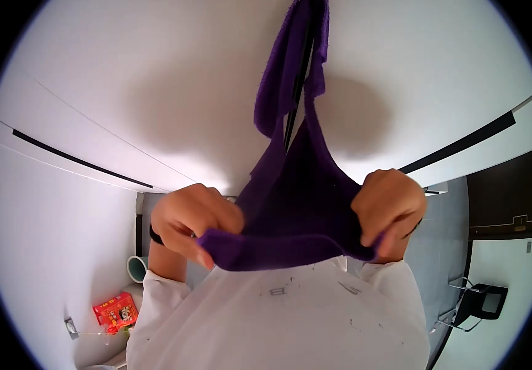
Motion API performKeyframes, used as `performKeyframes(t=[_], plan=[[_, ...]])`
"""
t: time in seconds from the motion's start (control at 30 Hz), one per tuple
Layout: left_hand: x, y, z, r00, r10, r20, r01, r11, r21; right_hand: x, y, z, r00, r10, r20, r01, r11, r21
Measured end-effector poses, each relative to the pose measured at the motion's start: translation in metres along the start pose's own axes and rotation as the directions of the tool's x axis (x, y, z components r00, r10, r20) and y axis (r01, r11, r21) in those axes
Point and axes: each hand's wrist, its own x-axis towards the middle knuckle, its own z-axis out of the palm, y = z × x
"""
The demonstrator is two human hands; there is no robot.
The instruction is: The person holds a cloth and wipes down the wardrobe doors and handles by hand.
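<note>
A purple towel point(272, 253) of fuzzy cloth stretches from the top of the view down to my chest, its near edge pulled wide between both hands. My left hand point(195, 219) is closed on the left corner of that edge, and the thumb shows below the cloth. On the opposite corner, my right hand point(391, 206) grips the towel with bent fingers. Farther up, the cloth narrows and is draped about a thin black bar or strap point(306, 68); its upper end is out of view.
Right behind the towel stands a white surface point(186, 61) with long black strips on both sides. Low on the left are a red printed package point(117, 311) and a pale green bin point(136, 269). A black chair point(482, 303) with metal legs stands at the right.
</note>
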Motion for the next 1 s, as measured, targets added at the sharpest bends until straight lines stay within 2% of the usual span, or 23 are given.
performKeyframes(t=[0.03, 0.07, 0.1, 0.13, 0.2, 0.23, 0.27, 0.33, 0.37, 0.4, 0.47, 0.5, 0.53, 0.6, 0.63, 0.7, 0.73, 0.8, 0.87, 0.93, 1.0], plan=[[-0.002, -0.003, -0.003, 1.0, -0.002, -0.002, 0.002, 1.0, -0.006, -0.007, -0.003, 0.002, 0.979, 0.192, -0.063, -0.196, 0.978, -0.077], [-0.007, -0.003, -0.005, 0.994, -0.105, 0.032, 0.105, 0.994, 0.007, -0.01, -0.007, 0.006, 0.919, 0.369, -0.141, -0.387, 0.911, -0.143], [-0.01, -0.004, -0.009, 0.976, -0.207, 0.07, 0.205, 0.978, 0.026, -0.012, -0.007, 0.013, 0.857, 0.467, -0.218, -0.498, 0.859, -0.118], [-0.011, -0.008, -0.008, 0.975, -0.208, 0.079, 0.207, 0.978, 0.026, -0.018, -0.003, 0.019, 0.857, 0.464, -0.225, -0.498, 0.858, -0.123], [-0.02, -0.016, 0.0, 0.916, -0.402, -0.002, 0.402, 0.915, 0.031, -0.032, 0.012, 0.03, 0.731, 0.541, -0.416, -0.574, 0.817, 0.054], [-0.029, -0.028, 0.002, 0.883, -0.469, -0.031, 0.468, 0.872, 0.142, -0.036, 0.014, 0.033, 0.677, 0.569, -0.466, -0.614, 0.787, 0.07], [-0.032, -0.034, 0.006, 0.881, -0.472, -0.025, 0.471, 0.87, 0.144, -0.039, 0.019, 0.038, 0.677, 0.564, -0.472, -0.611, 0.789, 0.068], [-0.033, -0.051, 0.016, 0.76, -0.612, -0.219, 0.644, 0.661, 0.386, -0.046, 0.031, 0.048, 0.415, 0.553, -0.722, -0.716, 0.689, 0.116], [-0.031, -0.06, 0.021, 0.768, -0.541, -0.342, 0.64, 0.662, 0.39, -0.047, 0.035, 0.05, 0.363, 0.513, -0.778, -0.753, 0.654, 0.079], [-0.029, -0.065, 0.025, 0.766, -0.548, -0.337, 0.643, 0.662, 0.384, -0.044, 0.038, 0.053, 0.354, 0.513, -0.782, -0.752, 0.653, 0.088], [-0.023, -0.072, 0.027, 0.715, -0.415, -0.562, 0.698, 0.378, 0.609, -0.028, 0.041, 0.055, 0.214, 0.361, -0.908, -0.866, 0.5, -0.005], [-0.017, -0.07, 0.029, 0.669, -0.432, -0.605, 0.739, 0.3, 0.603, -0.026, 0.046, 0.056, 0.207, 0.309, -0.928, -0.871, 0.49, -0.031], [-0.015, -0.072, 0.032, 0.683, -0.42, -0.598, 0.726, 0.3, 0.619, -0.023, 0.05, 0.057, 0.18, 0.259, -0.949, -0.87, 0.491, -0.031], [-0.012, -0.079, 0.04, 0.452, -0.281, -0.846, 0.891, 0.185, 0.415, -0.018, 0.064, 0.06, 0.118, 0.052, -0.992, -0.859, 0.506, -0.075], [-0.019, -0.087, 0.038, 0.46, -0.191, -0.867, 0.888, 0.134, 0.441, -0.015, 0.063, 0.061, 0.132, 0.034, -0.991, -0.856, 0.509, -0.097], [-0.007, -0.093, 0.038, 0.49, -0.122, -0.863, 0.868, 0.157, 0.471, -0.01, 0.061, 0.06, 0.043, -0.077, -0.996, -0.87, 0.488, -0.075], [-0.001, -0.094, 0.037, 0.506, -0.066, -0.86, 0.854, 0.183, 0.488, -0.006, 0.059, 0.058, 0.06, -0.096, -0.994, -0.864, 0.493, -0.099], [0.013, -0.097, 0.034, 0.565, -0.027, -0.825, 0.816, 0.166, 0.554, 0.0, 0.051, 0.052, 0.019, -0.243, -0.97, -0.865, 0.483, -0.138], [0.03, -0.094, 0.031, 0.586, 0.061, -0.808, 0.793, 0.16, 0.588, 0.007, 0.044, 0.041, 0.056, -0.319, -0.946, -0.868, 0.453, -0.205], [0.043, -0.085, 0.024, 0.596, 0.082, -0.799, 0.783, 0.16, 0.601, 0.02, 0.029, 0.03, 0.068, -0.422, -0.904, -0.85, 0.45, -0.274], [0.055, -0.076, 0.015, 0.56, 0.228, -0.797, 0.783, 0.17, 0.599, 0.038, 0.015, 0.017, 0.092, -0.471, -0.878, -0.832, 0.448, -0.327]])
